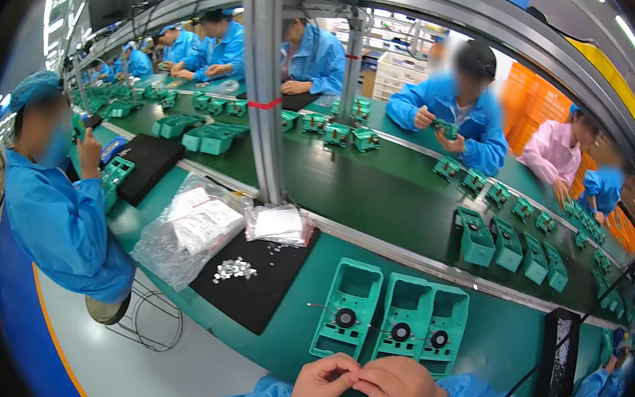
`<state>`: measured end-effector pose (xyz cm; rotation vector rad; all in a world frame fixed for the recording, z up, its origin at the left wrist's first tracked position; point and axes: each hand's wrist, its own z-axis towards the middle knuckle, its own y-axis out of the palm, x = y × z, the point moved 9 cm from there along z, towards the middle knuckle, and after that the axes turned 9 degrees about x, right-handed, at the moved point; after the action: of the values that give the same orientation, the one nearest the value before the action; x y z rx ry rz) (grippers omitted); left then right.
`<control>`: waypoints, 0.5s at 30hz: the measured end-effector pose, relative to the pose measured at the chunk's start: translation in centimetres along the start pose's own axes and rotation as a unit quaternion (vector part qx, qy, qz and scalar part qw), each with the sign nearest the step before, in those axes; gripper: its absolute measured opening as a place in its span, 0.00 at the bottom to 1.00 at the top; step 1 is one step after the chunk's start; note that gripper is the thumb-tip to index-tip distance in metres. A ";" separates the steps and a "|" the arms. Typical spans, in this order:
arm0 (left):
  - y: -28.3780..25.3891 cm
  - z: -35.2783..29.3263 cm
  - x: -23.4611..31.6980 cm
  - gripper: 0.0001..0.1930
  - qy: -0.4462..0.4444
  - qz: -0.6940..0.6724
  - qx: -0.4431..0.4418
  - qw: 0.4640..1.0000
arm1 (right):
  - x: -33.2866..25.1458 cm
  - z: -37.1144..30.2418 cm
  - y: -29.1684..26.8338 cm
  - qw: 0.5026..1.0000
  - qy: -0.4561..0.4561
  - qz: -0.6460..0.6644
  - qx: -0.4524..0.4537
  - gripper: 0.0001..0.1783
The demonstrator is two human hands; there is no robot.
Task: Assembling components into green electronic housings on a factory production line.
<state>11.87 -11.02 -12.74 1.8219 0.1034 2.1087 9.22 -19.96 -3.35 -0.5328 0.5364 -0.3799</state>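
My left hand (320, 387) and my right hand (401, 383) meet at the fingertips at the bottom middle, both closed in a pinch. Whatever lies between the fingers is too small or hidden to make out. Just beyond them, three green plastic housings lie side by side on the green bench: a left one (355, 276), a middle one (405, 290) and a right one (451, 306). Each carries a small round black fan, such as the left fan (345, 317), with thin wires. My right hand partly covers the near end of the middle housing.
Left of the housings, a black mat (266, 299) bears a pile of small silvery pieces (235, 269). Plastic bags (192, 216) lie behind it. A metal post (267, 128) rises beside the green conveyor (378, 216), which carries green housings and assemblies. Co-workers in blue (452, 113) sit opposite; another person (64, 203) stands left.
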 end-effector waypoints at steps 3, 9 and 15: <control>0.9 -1.2 -3.8 0.04 -0.129 -0.151 0.058 0.978 | -0.1 -2.8 -1.4 0.996 0.055 -0.030 0.058 0.07; 3.8 -1.7 -4.2 0.07 -0.118 -0.069 -0.015 0.990 | 0.1 -4.9 -3.8 0.989 0.076 -0.112 0.062 0.07; 7.5 -2.0 -5.6 0.05 -0.183 -0.059 -0.133 0.972 | 0.6 -5.8 -6.4 0.991 0.064 -0.090 0.074 0.08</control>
<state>8.97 -19.48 -16.28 1.9473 -0.1512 1.5889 5.11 -27.52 -4.22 -0.4165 0.5806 -0.6237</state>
